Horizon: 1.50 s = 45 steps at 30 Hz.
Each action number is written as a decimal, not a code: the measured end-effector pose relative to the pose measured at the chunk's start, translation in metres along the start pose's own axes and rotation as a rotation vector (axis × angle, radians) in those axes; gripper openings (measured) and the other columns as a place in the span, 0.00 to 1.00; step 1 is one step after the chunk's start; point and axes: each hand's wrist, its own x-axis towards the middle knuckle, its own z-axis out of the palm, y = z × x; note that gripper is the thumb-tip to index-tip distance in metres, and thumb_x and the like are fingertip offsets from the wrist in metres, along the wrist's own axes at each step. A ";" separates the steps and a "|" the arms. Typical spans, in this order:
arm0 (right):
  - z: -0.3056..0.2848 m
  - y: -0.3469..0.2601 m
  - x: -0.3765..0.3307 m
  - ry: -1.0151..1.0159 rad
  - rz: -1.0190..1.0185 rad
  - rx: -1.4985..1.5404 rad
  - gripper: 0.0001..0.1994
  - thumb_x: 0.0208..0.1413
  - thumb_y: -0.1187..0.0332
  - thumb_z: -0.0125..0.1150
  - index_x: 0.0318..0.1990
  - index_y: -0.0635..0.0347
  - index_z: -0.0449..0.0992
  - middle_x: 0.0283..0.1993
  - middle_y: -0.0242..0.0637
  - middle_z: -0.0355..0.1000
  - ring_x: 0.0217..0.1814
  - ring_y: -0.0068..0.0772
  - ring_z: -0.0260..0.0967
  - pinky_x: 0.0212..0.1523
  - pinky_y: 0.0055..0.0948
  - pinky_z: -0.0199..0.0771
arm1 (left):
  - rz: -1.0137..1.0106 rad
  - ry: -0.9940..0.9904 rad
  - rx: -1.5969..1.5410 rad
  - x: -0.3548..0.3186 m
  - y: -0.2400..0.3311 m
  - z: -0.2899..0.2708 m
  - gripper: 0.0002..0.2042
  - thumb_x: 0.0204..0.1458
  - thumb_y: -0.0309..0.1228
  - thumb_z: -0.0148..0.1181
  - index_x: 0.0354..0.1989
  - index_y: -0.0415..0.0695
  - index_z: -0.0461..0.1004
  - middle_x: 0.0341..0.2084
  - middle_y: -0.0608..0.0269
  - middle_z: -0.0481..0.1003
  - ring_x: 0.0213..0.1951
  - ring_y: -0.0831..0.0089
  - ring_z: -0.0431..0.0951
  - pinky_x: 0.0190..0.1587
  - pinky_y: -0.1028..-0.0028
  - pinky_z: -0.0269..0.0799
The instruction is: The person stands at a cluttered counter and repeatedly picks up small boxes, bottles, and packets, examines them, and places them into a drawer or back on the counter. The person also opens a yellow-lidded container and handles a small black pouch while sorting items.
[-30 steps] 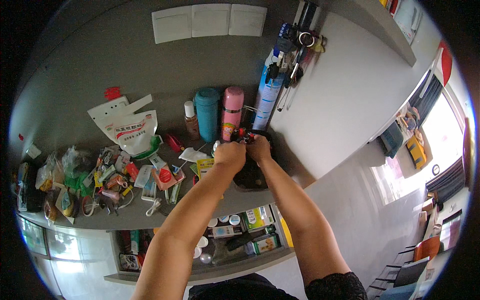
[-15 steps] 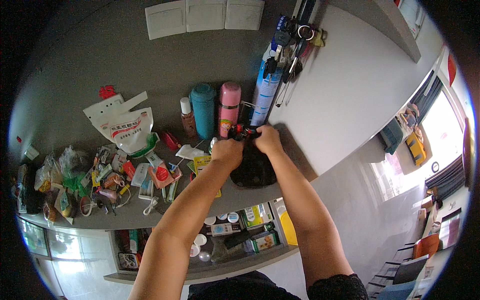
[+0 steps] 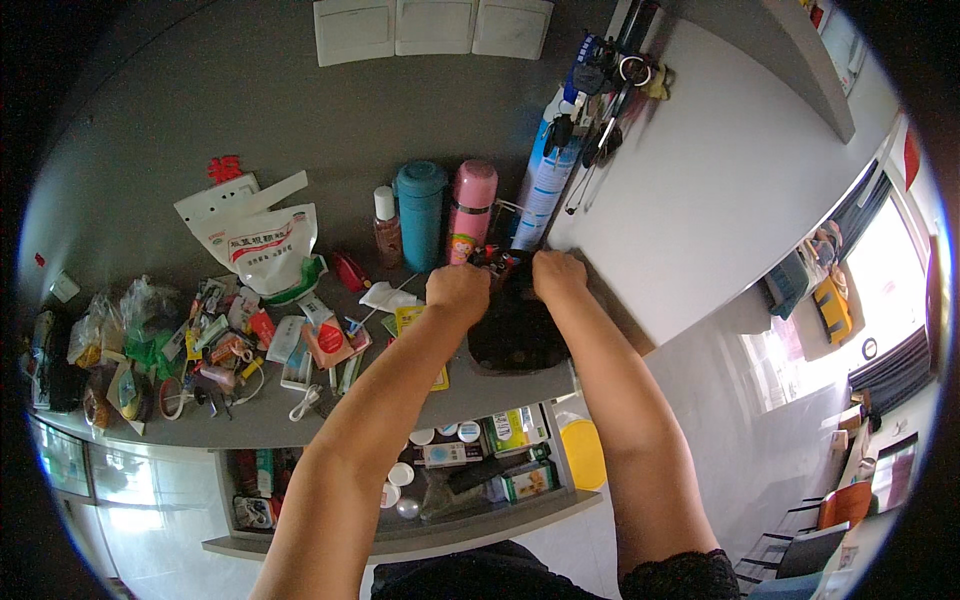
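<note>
A dark, rounded black container [image 3: 517,335] sits at the right end of the counter; I cannot tell whether it is a bag or a bin. My left hand [image 3: 459,292] is closed at its upper left edge, and my right hand [image 3: 559,275] is closed at its upper right edge. The fingertips of both hands are hidden. Between the hands, small dark and red items [image 3: 492,259] show at the container's far side. Just behind my left hand stand a pink thermos [image 3: 472,205] and a teal bottle [image 3: 420,215].
Left of my arms, the counter holds a white pouch [image 3: 270,250], plastic bags [image 3: 150,310] and cluttered small items. An open drawer [image 3: 520,514] juts out below. Keys [image 3: 600,125] hang beside a tall blue-and-white can [image 3: 548,185]. A white panel [image 3: 690,190] bounds the right side.
My hands have moved slightly farther apart, the right one to the right. The container stays at about the same spot. The whole view has shifted a little.
</note>
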 end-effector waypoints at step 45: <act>0.058 0.003 0.044 0.310 -0.014 0.668 0.09 0.47 0.65 0.56 0.28 0.61 0.78 0.32 0.51 0.72 0.37 0.53 0.71 0.40 0.44 0.71 | 0.009 0.009 -0.075 -0.009 -0.008 0.004 0.08 0.45 0.30 0.51 0.32 0.46 0.76 0.31 0.52 0.76 0.36 0.57 0.77 0.38 0.63 0.73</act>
